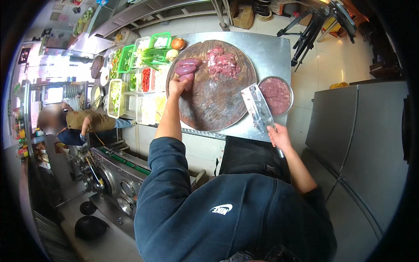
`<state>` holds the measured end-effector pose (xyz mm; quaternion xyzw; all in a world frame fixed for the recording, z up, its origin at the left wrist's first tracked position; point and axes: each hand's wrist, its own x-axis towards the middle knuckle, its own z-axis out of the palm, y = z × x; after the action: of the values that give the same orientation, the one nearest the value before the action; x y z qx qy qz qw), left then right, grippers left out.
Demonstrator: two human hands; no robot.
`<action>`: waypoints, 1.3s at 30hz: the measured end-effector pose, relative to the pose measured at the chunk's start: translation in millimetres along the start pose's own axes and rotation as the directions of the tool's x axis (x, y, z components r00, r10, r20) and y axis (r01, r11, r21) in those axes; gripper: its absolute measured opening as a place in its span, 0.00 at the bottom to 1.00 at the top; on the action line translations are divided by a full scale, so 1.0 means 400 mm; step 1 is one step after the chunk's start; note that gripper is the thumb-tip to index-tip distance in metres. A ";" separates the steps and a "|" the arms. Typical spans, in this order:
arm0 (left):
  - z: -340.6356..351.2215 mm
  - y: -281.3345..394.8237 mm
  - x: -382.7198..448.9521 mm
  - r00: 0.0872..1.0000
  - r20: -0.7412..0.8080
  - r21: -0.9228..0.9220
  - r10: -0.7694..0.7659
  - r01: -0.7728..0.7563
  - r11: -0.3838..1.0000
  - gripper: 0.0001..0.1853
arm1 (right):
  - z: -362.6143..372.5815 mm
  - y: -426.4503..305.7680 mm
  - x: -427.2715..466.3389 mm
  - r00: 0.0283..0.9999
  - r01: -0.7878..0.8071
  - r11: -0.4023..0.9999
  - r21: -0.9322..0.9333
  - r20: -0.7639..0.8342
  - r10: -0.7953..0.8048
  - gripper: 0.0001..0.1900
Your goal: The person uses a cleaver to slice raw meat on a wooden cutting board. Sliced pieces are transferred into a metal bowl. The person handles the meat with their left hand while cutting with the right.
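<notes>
My left hand (177, 87) grips the nearest of a small group of smooth, purplish-red kidneys (186, 69) at the left side of the round wooden chopping block (212, 101). Its fingertips are partly hidden behind the meat. Over to the right, my right hand (279, 137) holds the handle of a broad cleaver (258, 106). The wet blade, with bits of meat on it, slants across the block's right edge. Toward the back of the block lies a heap of cut raw meat (223, 64). A round metal bowl (291, 101) of sliced raw meat (275, 94) stands beside the blade.
Left of the block are tubs of chopped red pepper (146, 80), spring onions (153, 56) and an onion (178, 43). The steel table (273, 52) carries everything. A tripod (309, 34) stands behind, a steel refrigerator (330, 121) at right. Another person (93, 121) is at far left.
</notes>
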<state>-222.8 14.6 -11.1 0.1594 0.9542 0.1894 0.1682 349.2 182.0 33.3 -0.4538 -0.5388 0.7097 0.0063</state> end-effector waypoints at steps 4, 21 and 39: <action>0.037 0.144 -0.065 0.982 0.071 0.103 0.174 -0.180 0.978 0.35 | 0.030 0.021 0.051 0.999 -0.033 0.998 -0.052 -0.020 0.032 0.16; 0.210 0.161 -0.507 0.903 0.361 -0.615 0.234 0.042 0.788 0.16 | 0.177 0.156 0.076 0.993 -0.028 0.983 0.184 -0.106 0.048 0.15; 0.152 0.217 -0.533 0.419 0.039 -0.100 0.907 -0.902 0.420 0.15 | 0.262 0.187 0.007 0.994 0.009 0.899 0.437 -0.098 0.038 0.12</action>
<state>11.6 30.9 27.3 0.6498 0.7040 0.2733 0.0865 315.1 72.5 -25.3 -0.4812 -0.3615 0.7879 0.1306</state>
